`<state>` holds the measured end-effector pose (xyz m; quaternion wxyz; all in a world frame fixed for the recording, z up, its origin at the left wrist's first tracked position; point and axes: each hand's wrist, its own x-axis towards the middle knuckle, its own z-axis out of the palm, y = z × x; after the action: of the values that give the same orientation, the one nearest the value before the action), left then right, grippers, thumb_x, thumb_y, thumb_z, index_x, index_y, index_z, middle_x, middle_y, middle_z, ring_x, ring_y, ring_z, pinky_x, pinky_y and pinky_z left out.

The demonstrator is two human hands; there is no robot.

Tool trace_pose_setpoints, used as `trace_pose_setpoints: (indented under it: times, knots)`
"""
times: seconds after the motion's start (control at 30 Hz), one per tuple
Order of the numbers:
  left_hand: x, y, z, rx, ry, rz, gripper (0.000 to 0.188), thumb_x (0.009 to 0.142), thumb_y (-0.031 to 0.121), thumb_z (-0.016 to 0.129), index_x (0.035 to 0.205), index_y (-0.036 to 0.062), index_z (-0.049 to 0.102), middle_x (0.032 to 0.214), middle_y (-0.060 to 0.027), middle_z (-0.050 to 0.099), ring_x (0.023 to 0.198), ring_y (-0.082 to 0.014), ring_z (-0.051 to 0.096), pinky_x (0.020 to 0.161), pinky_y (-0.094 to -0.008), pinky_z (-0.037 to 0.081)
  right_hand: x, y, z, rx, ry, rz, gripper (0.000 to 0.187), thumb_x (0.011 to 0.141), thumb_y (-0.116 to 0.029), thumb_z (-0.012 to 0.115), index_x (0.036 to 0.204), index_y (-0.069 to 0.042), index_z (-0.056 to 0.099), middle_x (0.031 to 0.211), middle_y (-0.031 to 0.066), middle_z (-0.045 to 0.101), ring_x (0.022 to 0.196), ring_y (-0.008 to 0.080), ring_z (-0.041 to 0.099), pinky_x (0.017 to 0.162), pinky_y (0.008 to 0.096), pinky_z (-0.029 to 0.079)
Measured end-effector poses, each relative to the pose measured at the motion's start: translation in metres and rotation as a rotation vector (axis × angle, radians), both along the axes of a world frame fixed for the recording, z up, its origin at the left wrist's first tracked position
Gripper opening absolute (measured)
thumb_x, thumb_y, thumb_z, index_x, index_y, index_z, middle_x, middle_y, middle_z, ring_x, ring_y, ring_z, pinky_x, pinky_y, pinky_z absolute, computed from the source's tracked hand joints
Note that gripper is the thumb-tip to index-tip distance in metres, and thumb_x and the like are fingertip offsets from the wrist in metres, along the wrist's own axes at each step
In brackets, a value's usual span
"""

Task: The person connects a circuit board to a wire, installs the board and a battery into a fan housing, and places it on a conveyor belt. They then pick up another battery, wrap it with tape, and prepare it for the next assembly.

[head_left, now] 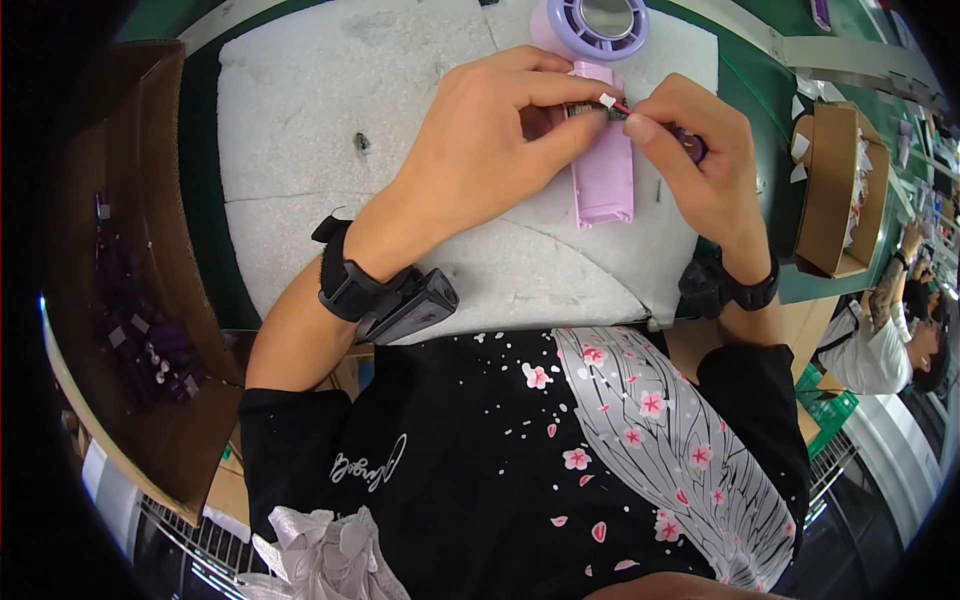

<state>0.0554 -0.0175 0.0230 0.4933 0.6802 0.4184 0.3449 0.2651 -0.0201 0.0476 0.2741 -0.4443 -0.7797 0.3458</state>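
A handheld fan lies on the white foam board, its round purple head (563,28) at the far edge and its open pink handle shell (604,185) pointing toward me. My left hand (490,135) grips the upper handle, thumb and forefinger at a small dark circuit board (583,109). Right beside those fingertips is a white connector (607,101). My right hand (695,150) is closed, thumb and forefinger pinching a thin red wire (622,109) by the connector. A dark purple rounded piece (692,146) shows within its curled fingers, mostly hidden.
A deep cardboard box (190,270) on the left holds several dark purple pieces with white tags. To the right stands a smaller cardboard box (820,190) of small parts. The foam board (300,120) rests on a green surface. Another person (875,345) is at the far right.
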Motion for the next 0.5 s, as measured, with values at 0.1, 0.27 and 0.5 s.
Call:
trace_pose_setpoints:
  times: [0.1, 0.27, 0.5]
  knots:
    - [-0.002, 0.001, -0.004, 0.026, -0.002, -0.022, 0.024, 0.086, 0.006, 0.064, 0.110, 0.0042, 0.070, 0.108, -0.0101, 0.064, 0.088, -0.0139, 0.064, 0.076, -0.0239, 0.051, -0.003, -0.003, 0.001, -0.032, -0.013, -0.017, 0.009, 0.087, -0.008, 0.062, 0.084, 0.001, 0.061, 0.070, -0.0004, 0.049, 0.059, 0.0070, 0.039, 0.053, 0.0226, 0.030]
    - [-0.003, 0.001, -0.005, 0.004, -0.004, -0.026, 0.027, 0.085, 0.006, 0.066, 0.112, 0.0048, 0.069, 0.111, -0.0107, 0.062, 0.091, -0.0136, 0.063, 0.077, -0.0234, 0.052, -0.014, -0.010, 0.000, -0.098, 0.061, -0.201, 0.008, 0.085, -0.006, 0.065, 0.082, 0.001, 0.062, 0.070, 0.0017, 0.050, 0.060, 0.0087, 0.042, 0.054, 0.0242, 0.032]
    - [-0.005, -0.001, 0.000, -0.038, -0.005, -0.046, 0.030, 0.083, 0.003, 0.067, 0.113, 0.0051, 0.068, 0.115, -0.0112, 0.061, 0.091, -0.0129, 0.062, 0.076, -0.0233, 0.052, -0.010, -0.009, 0.004, -0.056, -0.021, -0.162, 0.009, 0.081, -0.008, 0.068, 0.081, 0.001, 0.066, 0.073, 0.0067, 0.058, 0.062, 0.0157, 0.055, 0.057, 0.0265, 0.042]
